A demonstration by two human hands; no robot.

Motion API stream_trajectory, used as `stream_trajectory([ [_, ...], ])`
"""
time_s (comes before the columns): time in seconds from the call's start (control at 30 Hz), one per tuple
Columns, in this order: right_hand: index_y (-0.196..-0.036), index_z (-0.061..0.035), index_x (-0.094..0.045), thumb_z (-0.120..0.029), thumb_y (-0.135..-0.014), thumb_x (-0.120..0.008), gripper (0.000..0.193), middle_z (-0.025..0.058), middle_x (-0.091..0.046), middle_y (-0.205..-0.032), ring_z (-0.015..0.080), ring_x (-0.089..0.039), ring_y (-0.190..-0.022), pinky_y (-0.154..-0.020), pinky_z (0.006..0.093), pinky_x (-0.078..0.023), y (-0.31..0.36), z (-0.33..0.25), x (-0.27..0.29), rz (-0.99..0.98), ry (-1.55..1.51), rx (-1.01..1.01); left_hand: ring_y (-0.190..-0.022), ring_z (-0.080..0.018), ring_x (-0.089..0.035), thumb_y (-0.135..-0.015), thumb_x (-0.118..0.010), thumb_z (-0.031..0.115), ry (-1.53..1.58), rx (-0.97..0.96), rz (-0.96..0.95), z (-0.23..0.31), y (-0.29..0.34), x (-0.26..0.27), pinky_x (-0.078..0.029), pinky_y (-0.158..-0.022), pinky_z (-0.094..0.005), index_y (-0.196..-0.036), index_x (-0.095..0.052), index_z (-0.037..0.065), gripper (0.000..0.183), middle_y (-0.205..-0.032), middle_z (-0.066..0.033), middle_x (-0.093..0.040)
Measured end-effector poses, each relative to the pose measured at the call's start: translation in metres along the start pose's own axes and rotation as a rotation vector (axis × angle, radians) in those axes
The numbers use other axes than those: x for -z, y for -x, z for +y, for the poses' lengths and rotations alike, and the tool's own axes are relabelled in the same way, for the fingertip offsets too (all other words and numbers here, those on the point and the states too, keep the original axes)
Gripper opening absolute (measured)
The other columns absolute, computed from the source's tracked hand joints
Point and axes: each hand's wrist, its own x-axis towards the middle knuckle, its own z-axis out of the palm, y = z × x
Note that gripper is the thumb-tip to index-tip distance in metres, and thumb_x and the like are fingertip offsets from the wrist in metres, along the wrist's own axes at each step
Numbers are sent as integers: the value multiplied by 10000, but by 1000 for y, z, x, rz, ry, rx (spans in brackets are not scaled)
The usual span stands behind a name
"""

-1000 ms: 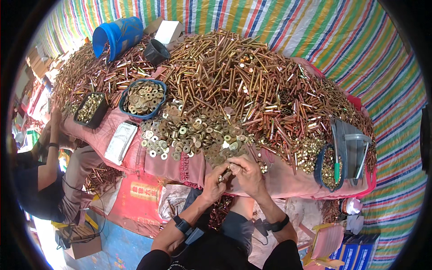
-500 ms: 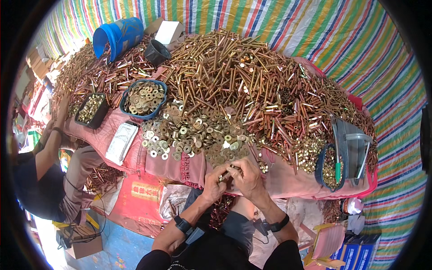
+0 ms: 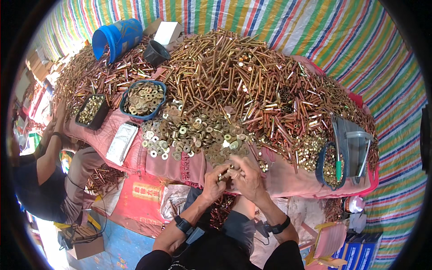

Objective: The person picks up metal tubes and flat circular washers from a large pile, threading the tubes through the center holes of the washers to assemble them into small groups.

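Observation:
Both my hands meet just in front of the washer pile, above the near edge of the pink cloth. My left hand [image 3: 213, 183] is closed round a yellowish metal bolt [image 3: 220, 177], of which only an end shows. Against it, my right hand [image 3: 248, 180] has its fingertips bent toward the same piece, its upper fingers smeared by motion. What the right fingers pinch is hidden. Flat round washers [image 3: 193, 132] lie heaped just beyond my hands. Small nuts [image 3: 310, 153] are piled to the right, and long brassy bolts with sleeves [image 3: 216, 67] form a big mound behind.
A blue tub of washers [image 3: 161, 108] and a black tub of nuts [image 3: 104, 114] stand left; another nut tub [image 3: 320, 173] and a grey scoop-like container [image 3: 353, 139] stand right. A blue bucket [image 3: 123, 38] lies tipped at the back. A co-worker [image 3: 42, 180] sits at left.
My right hand's upper fingers have lifted and shifted slightly away from the held piece. My left hand stays nearly in place. The co-worker's arm has moved slightly.

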Motion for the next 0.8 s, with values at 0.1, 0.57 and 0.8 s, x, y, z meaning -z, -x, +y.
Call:
stream_trajectory([
  [0.1,-1078,17,-719,-69,-952,-792,169,72,-682,-916,117,-706,-830,-670,276,-560,-4,0,7,-36,188,189,-1122,-356,-746,-935,-668,-45,-12,31,-37,-1,2,2,-583,-954,-389,-1251,-704,-20,319,-1192,-233,-750],
  [0.57,-1069,17,-716,-79,-921,-838,215,34,-707,-842,93,-714,-777,-632,248,-578,1,12,7,-88,124,-90,-1062,-343,-753,-889,-590,-99,-22,-46,-34,-3,2,3,-580,-932,-391,-1250,-695,-36,382,-1158,-214,-757],
  [0.8,-1047,18,-722,-71,-955,-777,139,105,-713,-980,157,-716,-801,-667,294,-586,5,0,1,-24,-23,-78,-1037,-321,-750,-922,-624,-64,-7,-152,-24,0,-1,3,-578,-915,-383,-1211,-714,-20,305,-1108,-193,-763],
])
